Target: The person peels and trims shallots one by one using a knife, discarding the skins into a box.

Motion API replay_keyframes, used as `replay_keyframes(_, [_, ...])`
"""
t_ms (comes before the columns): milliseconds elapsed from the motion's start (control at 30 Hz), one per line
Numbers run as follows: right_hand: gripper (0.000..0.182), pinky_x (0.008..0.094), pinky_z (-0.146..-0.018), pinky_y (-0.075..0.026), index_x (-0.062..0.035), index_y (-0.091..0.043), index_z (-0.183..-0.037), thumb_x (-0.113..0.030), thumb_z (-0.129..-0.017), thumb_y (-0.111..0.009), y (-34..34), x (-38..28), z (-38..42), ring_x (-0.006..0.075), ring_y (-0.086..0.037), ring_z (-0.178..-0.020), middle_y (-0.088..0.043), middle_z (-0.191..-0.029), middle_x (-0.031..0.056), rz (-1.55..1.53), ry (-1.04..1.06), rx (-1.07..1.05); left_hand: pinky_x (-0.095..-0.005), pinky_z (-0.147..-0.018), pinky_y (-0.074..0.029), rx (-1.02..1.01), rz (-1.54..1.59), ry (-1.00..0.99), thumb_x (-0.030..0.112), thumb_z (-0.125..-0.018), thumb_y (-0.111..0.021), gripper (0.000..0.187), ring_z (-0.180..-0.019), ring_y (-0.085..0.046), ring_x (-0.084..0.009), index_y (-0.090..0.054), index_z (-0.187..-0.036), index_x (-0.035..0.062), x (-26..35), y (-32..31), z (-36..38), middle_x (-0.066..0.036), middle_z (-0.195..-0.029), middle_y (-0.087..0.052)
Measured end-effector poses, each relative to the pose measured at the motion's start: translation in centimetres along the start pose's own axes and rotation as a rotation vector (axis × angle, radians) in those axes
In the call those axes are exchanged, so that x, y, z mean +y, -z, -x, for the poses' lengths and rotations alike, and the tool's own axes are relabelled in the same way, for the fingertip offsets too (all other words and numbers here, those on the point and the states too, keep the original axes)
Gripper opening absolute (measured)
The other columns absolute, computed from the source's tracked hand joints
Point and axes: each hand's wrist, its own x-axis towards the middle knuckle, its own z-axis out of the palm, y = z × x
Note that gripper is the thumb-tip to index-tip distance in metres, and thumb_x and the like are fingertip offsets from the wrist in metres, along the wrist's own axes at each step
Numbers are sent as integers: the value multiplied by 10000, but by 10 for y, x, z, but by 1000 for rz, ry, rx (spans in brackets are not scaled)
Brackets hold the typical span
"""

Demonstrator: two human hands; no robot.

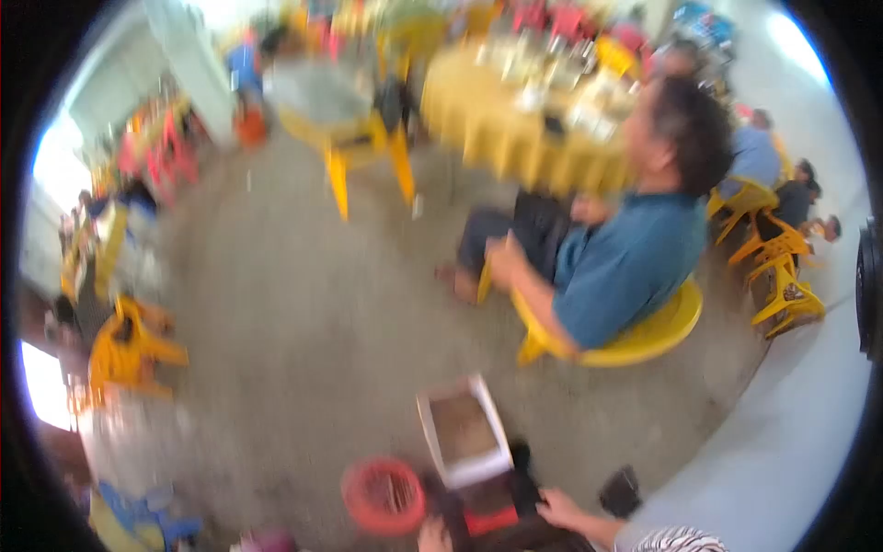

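Left hand just beside red basket, right hand farther right; could not tell through blur whether spread or pinching. Open white-rimmed box sat on floor beyond. Hands seemed resting; touching box called for forward reach.

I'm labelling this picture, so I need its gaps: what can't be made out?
All in the head view:
Left hand: cut off by the bottom edge; its grip can't be told.
Right hand: blurred; whether it holds anything is unclear.
Red round container: blur hides what the brown inside is.
Dark object right of the right hand: too blurred to name.
Things on the yellow-covered table: too small and blurred to identify.
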Motion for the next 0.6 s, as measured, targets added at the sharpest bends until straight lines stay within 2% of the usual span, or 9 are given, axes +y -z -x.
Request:
replay_keyframes(33, [513, 435, -1054, -350, 11, -508, -1267, -300, -863, -561, 23, -16, -6, 364, -447, -1239, -483, -1324, 232, 19, -78, -291, -469, -1000, -392, -163, -119, 56, 123, -798, -594, 405, -1176, -495, -409, -569, -1188, 20, 29, 17, -4, -261, -1284, -497])
replay_keyframes(67, [511, 430, -1042, -360, 7, -513, -1261, -307, -864, -576, 24, -13, -7, 362, -459, -1225, -489, -1317, 225, -12, -23, -289, -460, -1029, -369, -282, -88, 142, 101, -809, -607, 403, -1217, -452, -413, -548, -1197, 12, 35, 19, -8, -250, -1279, -496])
replay_keyframes(100, [473, 413, -999, -395, -10, -562, -1181, -324, -831, -610, 14, 12, -12, 344, -518, -1139, -551, -1233, 177, -12, 169, -264, -470, -1036, -358, -357, -85, 120, 149, -835, -610, 435, -1238, -441, -381, -520, -1250, 53, 20, 13, -3, -215, -1337, -458])
replay_keyframes(167, [526, 441, -1038, -346, -29, -549, -1224, -374, -835, -627, 20, 25, -31, 309, -512, -1165, -539, -1273, 139, 213, 417, -474, -491, -1065, -306, -648, -269, -149, 280, -890, -556, 476, -1297, -395, -313, -469, -1326, 110, 5, 19, -14, -171, -1387, -418])
replay_keyframes(267, [477, 454, -1045, -331, -60, -577, -1194, -365, -830, -627, 20, 42, -86, 278, -528, -1143, -564, -1237, 110, 211, 893, -615, -482, -1113, -212, -974, -237, -689, 441, -920, -489, 526, -1355, -327, -249, -439, -1370, 173, -72, 13, -23, -106, -1454, -359])
replay_keyframes(367, [433, 462, -1034, -341, -74, -595, -1166, -346, -830, -617, -13, 71, -165, 268, -532, -1136, -577, -1211, 111, 79, 1158, -872, -487, -1115, -198, -1125, 53, -834, 443, -934, -432, 538, -1357, -321, -239, -404, -1386, 153, -136, -32, -63, -126, -1452, -360])
replay_keyframes(400, [384, 446, -1001, -385, -66, -618, -1118, -314, -825, -610, -20, 75, -182, 256, -551, -1107, -601, -1171, 103, 47, 1196, -944, -461, -1076, -273, -1043, 138, -930, 435, -935, -426, 500, -1285, -423, -246, -489, -1317, 119, -148, -51, -76, -116, -1372, -464])
replay_keyframes(533, [310, 390, -931, -453, -69, -664, -1023, -271, -793, -621, -25, 83, -206, 214, -603, -1010, -646, -1079, 73, -29, 1215, -823, -427, -1036, -324, -919, 231, -985, 327, -909, -410, 424, -1200, -513, -237, -564, -1229, 96, -165, -80, -89, -112, -1275, -552])
replay_keyframes(600, [284, 379, -938, -444, -73, -677, -998, -257, -787, -628, -24, 83, -215, 199, -608, -998, -654, -1073, 54, -11, 1207, -768, -425, -1032, -326, -853, 216, -1015, 321, -908, -412, 419, -1188, -523, -233, -576, -1211, 83, -171, -87, -96, -113, -1257, -563])
